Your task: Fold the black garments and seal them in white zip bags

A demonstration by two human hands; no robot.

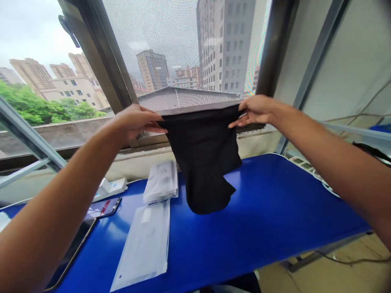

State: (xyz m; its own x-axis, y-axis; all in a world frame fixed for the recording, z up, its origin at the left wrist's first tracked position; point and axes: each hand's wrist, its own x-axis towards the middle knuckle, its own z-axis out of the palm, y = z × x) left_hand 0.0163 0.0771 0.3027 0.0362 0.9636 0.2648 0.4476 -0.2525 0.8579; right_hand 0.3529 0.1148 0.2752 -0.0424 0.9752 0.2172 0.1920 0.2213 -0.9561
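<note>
I hold a black garment (203, 154) up in the air in front of the window, stretched by its top edge. My left hand (136, 121) pinches the left corner and my right hand (255, 110) pinches the right corner. The cloth hangs down loosely, and its lower end dangles just above the blue table (269, 215).
Clear plastic packaging bags lie on the table: a flat one (143, 248) near me and a stack (161, 181) further back. Two phones (104, 207) lie at the left. A white power strip (308, 169) sits at the right edge. A screened window (183, 53) is behind.
</note>
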